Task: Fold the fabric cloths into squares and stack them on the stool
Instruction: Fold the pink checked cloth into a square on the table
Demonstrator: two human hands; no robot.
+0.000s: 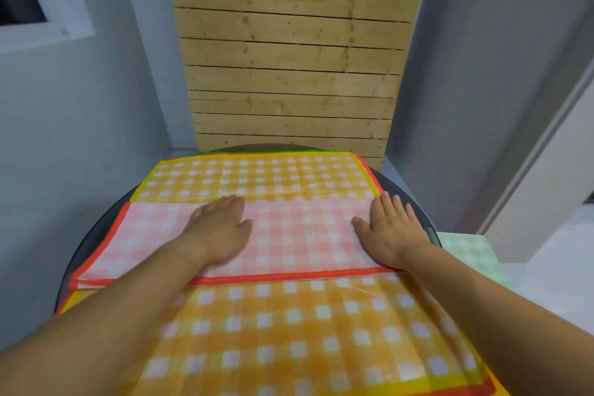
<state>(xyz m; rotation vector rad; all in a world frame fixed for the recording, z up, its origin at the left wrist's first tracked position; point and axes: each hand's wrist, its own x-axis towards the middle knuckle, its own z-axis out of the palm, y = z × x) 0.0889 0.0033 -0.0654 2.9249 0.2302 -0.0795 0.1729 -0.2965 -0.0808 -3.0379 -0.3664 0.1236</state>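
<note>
- Roughly midway: the red checked cloth [299,235] lies folded into a strip atop the spread yellow checked cloth [257,315] on the round table [94,235].
- Left hand [221,228] and right hand [390,231] press it flat, fingers straight, gripping nothing.
- A green checked cloth [466,254] sits at right, perhaps already stacked.

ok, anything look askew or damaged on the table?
Minor only. The folded red-bordered pink checked cloth lies slightly skewed across the yellow checked cloth, and its layers fan apart at the left end. The left hand and right hand press it flat. No spills or damage.
</note>
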